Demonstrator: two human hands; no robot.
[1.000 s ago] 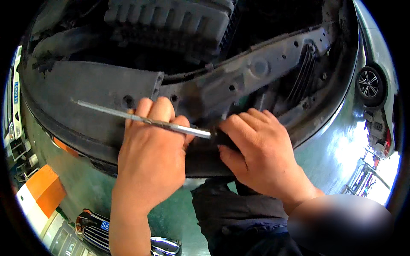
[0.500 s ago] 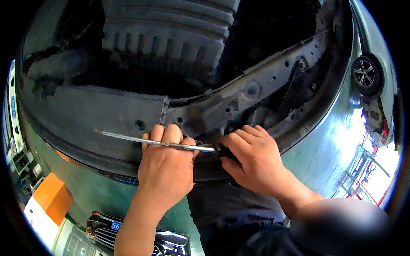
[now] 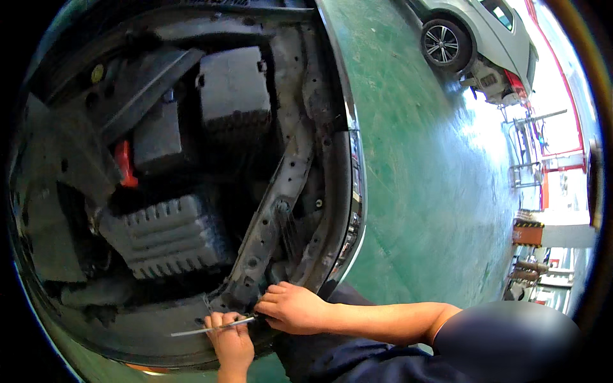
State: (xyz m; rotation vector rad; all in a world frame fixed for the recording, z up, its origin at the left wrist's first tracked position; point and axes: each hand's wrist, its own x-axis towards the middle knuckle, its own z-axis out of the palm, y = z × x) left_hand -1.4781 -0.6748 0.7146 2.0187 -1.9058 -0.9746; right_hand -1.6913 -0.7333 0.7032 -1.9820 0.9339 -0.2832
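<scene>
Steel rod [image 3: 211, 328] held by both hands beneath red battery cap [image 3: 124, 163].

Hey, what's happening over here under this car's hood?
A person is leaning over an open engine bay in a garage with a green floor. Their left hand grips a long, thin metal tool laid along the black front panel, while the right hand rests at the tool's inner end, fingers on the panel. A grey ribbed engine cover sits just behind. Another car is parked farther off.
</scene>
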